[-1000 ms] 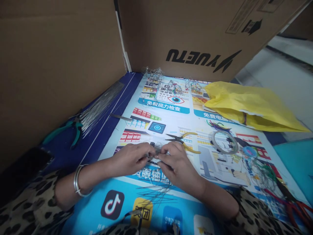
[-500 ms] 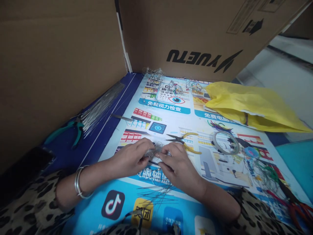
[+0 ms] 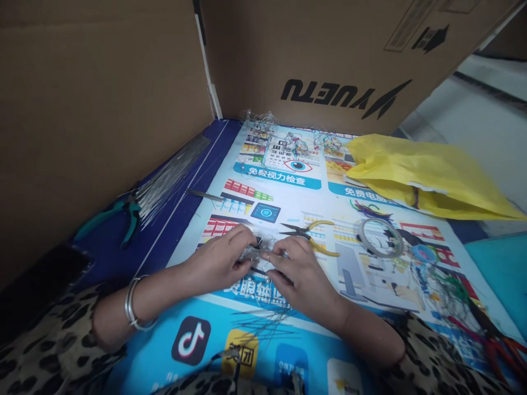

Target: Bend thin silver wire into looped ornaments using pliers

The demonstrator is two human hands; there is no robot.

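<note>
Thin wire piece (image 3: 259, 253) pinched between left hand (image 3: 224, 260) and right hand (image 3: 298, 271); yellow-handled pliers (image 3: 313, 236) just beyond.

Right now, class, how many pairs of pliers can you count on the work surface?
3: teal-handled pliers at far left beside the wire bundle; yellow-handled pliers just beyond the right hand; red-handled pliers at the right edge among tangled wires. More may be hidden there.
</note>
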